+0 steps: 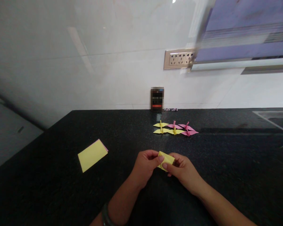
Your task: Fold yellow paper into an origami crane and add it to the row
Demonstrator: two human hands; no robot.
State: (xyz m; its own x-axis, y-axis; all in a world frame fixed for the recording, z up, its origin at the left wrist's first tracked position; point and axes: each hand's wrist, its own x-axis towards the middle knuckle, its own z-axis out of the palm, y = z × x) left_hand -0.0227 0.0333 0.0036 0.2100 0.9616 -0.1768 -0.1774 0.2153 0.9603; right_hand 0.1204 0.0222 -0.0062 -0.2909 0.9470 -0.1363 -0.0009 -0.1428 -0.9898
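Note:
Between my two hands is a folded piece of yellow paper (169, 158), a small squarish shape with creases. My left hand (146, 164) pinches its left side, thumb on top. From the right, my right hand (182, 171) grips it too, its thumb pressed on the lower part and the other fingers partly behind. Beyond the hands, several folded paper cranes stand in two rows on the dark counter, among them a yellow crane (175, 131) and a pink crane (189, 133). To the left lies a stack of yellow and pink paper sheets (92, 156).
A phone-like object (157, 99), its front pixelated, leans against the tiled wall with a beaded string (171, 110) beside it. A socket panel (179, 59) is on the wall. At the right, a glass-edged surface (275, 119) sits in the black speckled counter (122, 128).

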